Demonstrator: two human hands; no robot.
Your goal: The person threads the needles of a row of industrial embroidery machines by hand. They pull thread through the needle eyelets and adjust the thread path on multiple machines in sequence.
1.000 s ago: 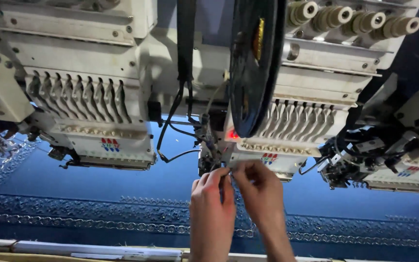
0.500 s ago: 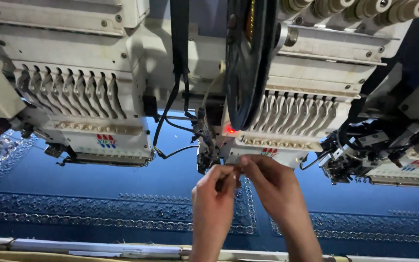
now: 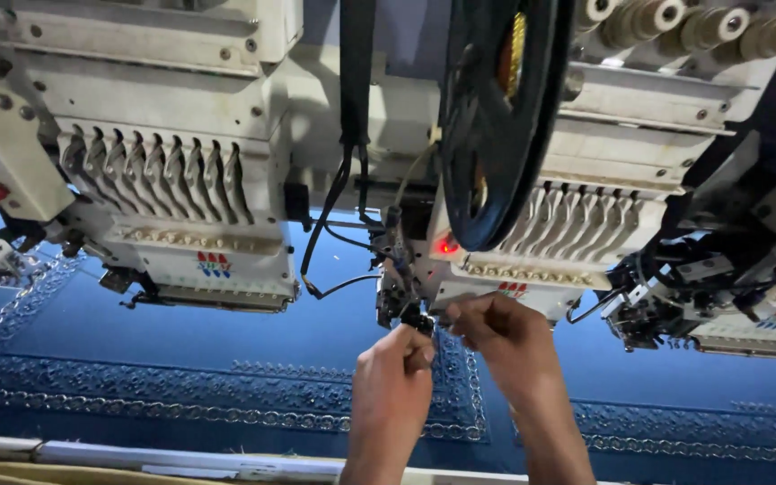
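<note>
My left hand (image 3: 397, 368) and my right hand (image 3: 496, 328) are raised together under a small black attachment (image 3: 403, 301) on the side of a white embroidery machine head (image 3: 541, 233). The fingertips of both hands pinch at the device's lower end, where a small dark part (image 3: 424, 323) sits between them. A fine thread may run between the fingers, but it is too thin to make out. A large black reel (image 3: 496, 117) hangs just above the hands.
A second white machine head (image 3: 172, 198) stands at the left, a third (image 3: 729, 296) at the right. Blue fabric (image 3: 181, 341) with a stitched ornamental border lies stretched below. Black cables (image 3: 343, 207) dangle between the heads. A pale frame bar (image 3: 136, 454) runs along the near edge.
The view has shifted slightly. Both hands stay at the black attachment, and the fingers have drawn closer under its lower end.
</note>
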